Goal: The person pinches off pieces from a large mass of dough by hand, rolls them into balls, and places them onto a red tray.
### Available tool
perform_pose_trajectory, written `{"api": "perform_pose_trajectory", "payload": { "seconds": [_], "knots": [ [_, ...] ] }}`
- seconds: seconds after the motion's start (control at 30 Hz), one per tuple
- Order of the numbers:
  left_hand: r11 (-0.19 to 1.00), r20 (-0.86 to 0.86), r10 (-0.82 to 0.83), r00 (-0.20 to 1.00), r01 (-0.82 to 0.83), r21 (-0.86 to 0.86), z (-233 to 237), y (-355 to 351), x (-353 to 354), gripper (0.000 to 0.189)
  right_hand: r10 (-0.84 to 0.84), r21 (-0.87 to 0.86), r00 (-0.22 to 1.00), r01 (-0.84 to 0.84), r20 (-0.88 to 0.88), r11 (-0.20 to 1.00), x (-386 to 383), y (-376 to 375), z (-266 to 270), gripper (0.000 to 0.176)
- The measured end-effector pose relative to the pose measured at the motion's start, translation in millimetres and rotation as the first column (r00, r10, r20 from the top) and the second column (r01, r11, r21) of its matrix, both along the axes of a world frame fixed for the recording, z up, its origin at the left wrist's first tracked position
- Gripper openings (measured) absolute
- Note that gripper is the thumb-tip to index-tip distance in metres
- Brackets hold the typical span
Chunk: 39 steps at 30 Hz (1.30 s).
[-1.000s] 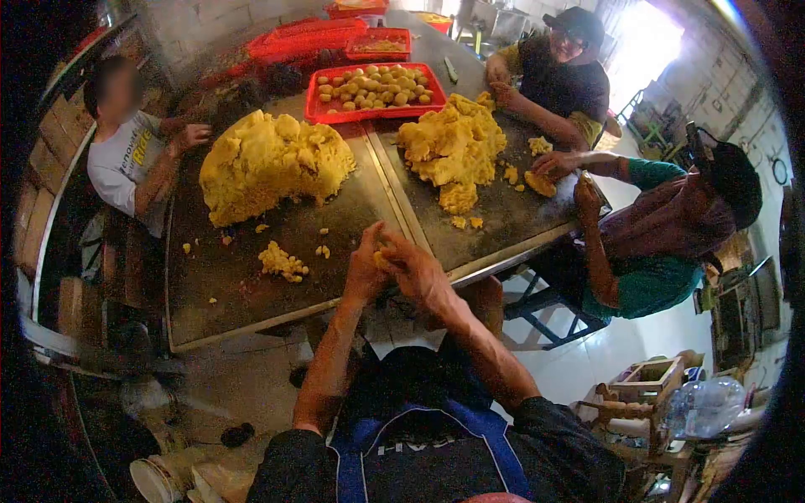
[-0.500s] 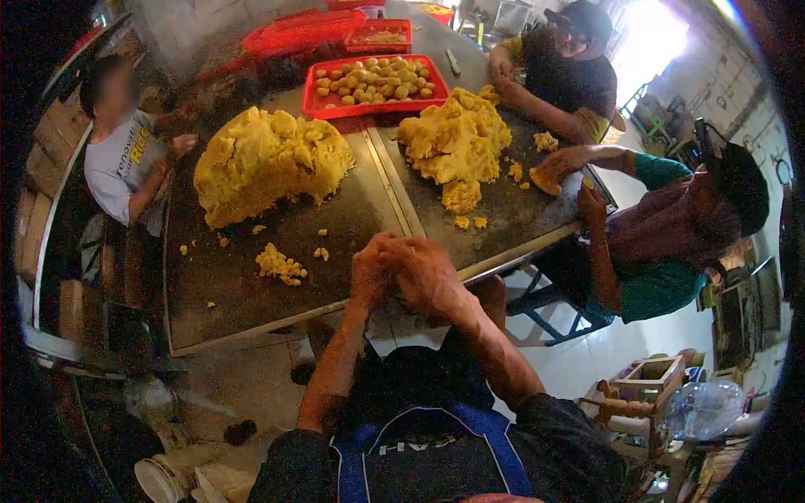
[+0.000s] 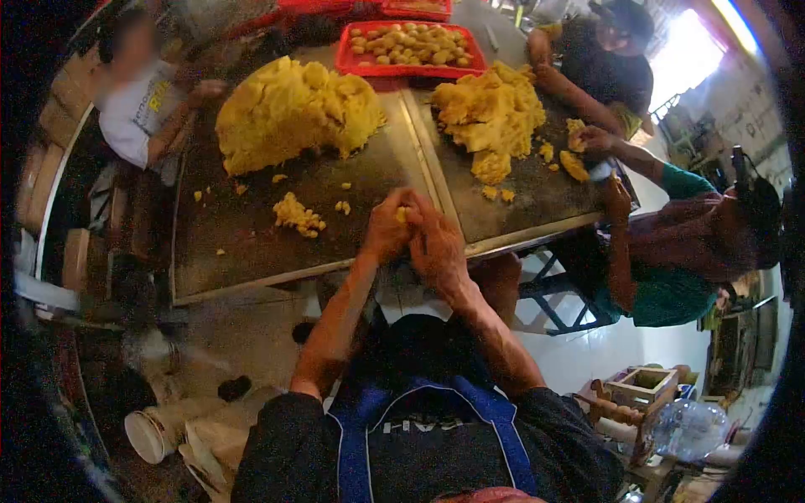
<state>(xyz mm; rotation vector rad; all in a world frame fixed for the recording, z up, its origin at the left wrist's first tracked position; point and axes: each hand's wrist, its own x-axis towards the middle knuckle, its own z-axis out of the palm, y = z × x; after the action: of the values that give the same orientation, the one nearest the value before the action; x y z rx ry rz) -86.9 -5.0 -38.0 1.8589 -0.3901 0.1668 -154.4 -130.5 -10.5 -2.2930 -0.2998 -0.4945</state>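
Note:
My left hand point(image 3: 388, 228) and my right hand point(image 3: 438, 251) are pressed together over the table's front edge. Between their closed fingers shows a small piece of yellow dough point(image 3: 402, 215); the rest of it is hidden. Small dough crumbs point(image 3: 298, 215) lie in a loose cluster left of my hands. Behind these stands a large mound of yellow dough point(image 3: 293, 113). Another dough mound point(image 3: 490, 117), rough and broken at its front, sits to the right, past the metal seam point(image 3: 428, 151) of the table.
A red tray point(image 3: 344, 63) of dough balls point(image 3: 411, 44) stands at the back. One person point(image 3: 138, 109) is at the left; two more, one in a dark shirt point(image 3: 599, 71) and one in green sleeves point(image 3: 662, 298), are at the right. A stool point(image 3: 558, 302) stands below the right edge.
The camera view has shifted, so the table appears higher and farther right. My hands have turned slightly against each other, and yellow dough now shows between them. The green-sleeved person's hand has moved.

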Motion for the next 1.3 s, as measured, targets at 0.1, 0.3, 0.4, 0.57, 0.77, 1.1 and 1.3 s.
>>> {"api": "perform_pose_trajectory", "payload": {
  "seconds": [0.1, 0.3, 0.4, 0.57, 0.77, 1.1, 1.3],
  "knots": [
    [0.970, 0.054, -0.187, 0.981, 0.176, 0.168, -26, 1, 12, 0.026, -0.032, -0.137, 0.982, 0.059, 0.189, 0.989, -16, 8, -12, 0.059],
    [0.989, 0.075, -0.084, 0.994, 0.074, 0.129, 17, -8, -9, 0.034, -0.399, 0.081, 0.908, 0.391, 0.130, 0.917, 13, -73, -6, 0.053],
    [0.994, 0.298, -0.109, 0.948, 0.100, 0.045, -6, -7, 2, 0.044, -0.705, -0.242, 0.618, 0.786, 0.347, 0.569, 33, -116, -20, 0.048],
    [0.980, -0.185, -0.166, 0.969, 0.142, -0.136, -18, 13, 14, 0.042, -0.486, -0.303, 0.842, 0.411, -0.235, 0.860, 38, -134, 10, 0.060],
    [0.955, -0.144, -0.227, 0.963, 0.191, -0.229, 11, 20, -1, 0.036, -0.437, -0.346, 0.701, 0.681, 0.564, 0.645, 95, -116, -46, 0.028],
    [0.995, 0.015, -0.050, 0.999, 0.051, -0.082, 1, 44, 25, 0.038, -0.219, -0.381, 0.918, 0.342, 0.332, 0.859, 30, -139, -28, 0.019],
    [0.991, -0.113, -0.050, 0.992, 0.035, -0.131, 7, 57, 8, 0.042, -0.327, -0.154, 0.930, 0.352, 0.166, 0.923, 15, -139, -16, 0.028]
  ]
}}
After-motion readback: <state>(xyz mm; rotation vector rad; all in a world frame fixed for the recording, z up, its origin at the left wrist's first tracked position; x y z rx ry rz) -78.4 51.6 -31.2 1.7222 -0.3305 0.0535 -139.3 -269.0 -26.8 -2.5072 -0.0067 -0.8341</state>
